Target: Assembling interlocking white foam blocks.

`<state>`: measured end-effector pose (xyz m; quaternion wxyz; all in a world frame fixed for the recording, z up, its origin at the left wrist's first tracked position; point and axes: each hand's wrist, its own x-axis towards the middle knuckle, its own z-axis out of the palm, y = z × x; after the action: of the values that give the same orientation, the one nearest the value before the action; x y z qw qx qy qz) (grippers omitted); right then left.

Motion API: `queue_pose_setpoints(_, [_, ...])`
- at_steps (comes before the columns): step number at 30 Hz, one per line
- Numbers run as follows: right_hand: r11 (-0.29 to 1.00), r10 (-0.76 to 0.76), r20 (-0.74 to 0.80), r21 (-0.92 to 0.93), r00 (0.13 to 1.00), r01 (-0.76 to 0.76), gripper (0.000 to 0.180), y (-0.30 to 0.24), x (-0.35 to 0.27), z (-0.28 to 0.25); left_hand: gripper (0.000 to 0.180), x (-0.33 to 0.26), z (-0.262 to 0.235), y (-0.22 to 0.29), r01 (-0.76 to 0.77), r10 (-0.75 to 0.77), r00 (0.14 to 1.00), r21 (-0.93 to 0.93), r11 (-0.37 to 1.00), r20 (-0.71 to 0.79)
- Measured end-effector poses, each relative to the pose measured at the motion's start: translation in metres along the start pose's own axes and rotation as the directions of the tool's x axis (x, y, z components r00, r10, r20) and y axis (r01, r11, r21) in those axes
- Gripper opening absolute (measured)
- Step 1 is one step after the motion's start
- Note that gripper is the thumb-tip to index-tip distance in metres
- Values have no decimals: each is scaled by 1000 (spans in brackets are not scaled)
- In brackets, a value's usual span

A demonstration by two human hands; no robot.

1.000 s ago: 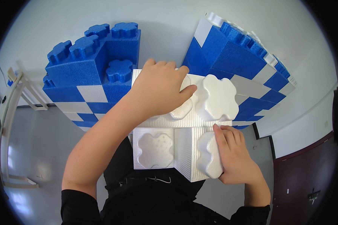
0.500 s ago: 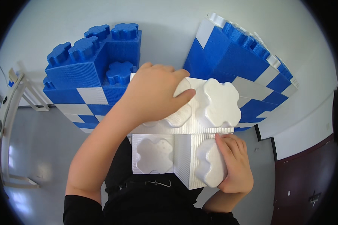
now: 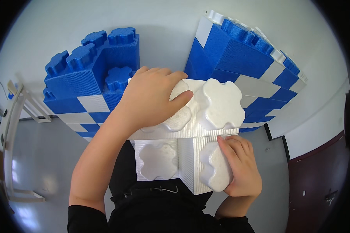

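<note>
The ribbed white foam-like block with lobed studs (image 3: 190, 127) sits against the person's front; a blue-and-white block stack (image 3: 74, 83) stands beyond it, leftward. The left hand (image 3: 151, 99) reaches diagonally over the block's left part, palm down, fingers hooked over its far edge (tips hidden), holding it, thumb jutting right. Below the block's right end, the right hand's (image 3: 243, 167) fingers clasp a lobed white stud (image 3: 215, 167).

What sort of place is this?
Likely an indoor play or activity room: there are stacked blue and white knobbed foam-like blocks, a smooth grey floor and a dark red door.
</note>
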<state>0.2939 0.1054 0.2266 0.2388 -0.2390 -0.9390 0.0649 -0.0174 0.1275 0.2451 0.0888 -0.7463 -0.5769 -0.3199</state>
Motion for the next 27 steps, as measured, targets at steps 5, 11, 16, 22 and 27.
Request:
queue_pose_setpoints(5, [1000, 8, 18, 3, 1000, -8, 97, 0, -1, -1, 41, 0, -1, 3, 8, -8, 1000, 8, 1000, 10])
queue_pose_setpoints(11, [1000, 14, 21, 13, 1000, -14, 98, 0, -1, -2, 42, 1, -1, 2, 9, -10, 1000, 3, 1000, 15])
queue_pose_setpoints(16, [1000, 12, 25, 25, 1000, -12, 97, -1, 1, -2, 42, 1, -1, 1, 12, -12, 1000, 3, 1000, 16])
queue_pose_setpoints(22, [1000, 13, 28, 20, 1000, -13, 97, 0, 0, -3, 42, 2, -2, 2, 13, -13, 1000, -8, 1000, 26])
queue_pose_setpoints(27, [1000, 15, 33, 17, 999, -15, 97, -1, 1, -2, 43, 1, -2, 0, 26, -26, 999, 4, 1000, 33])
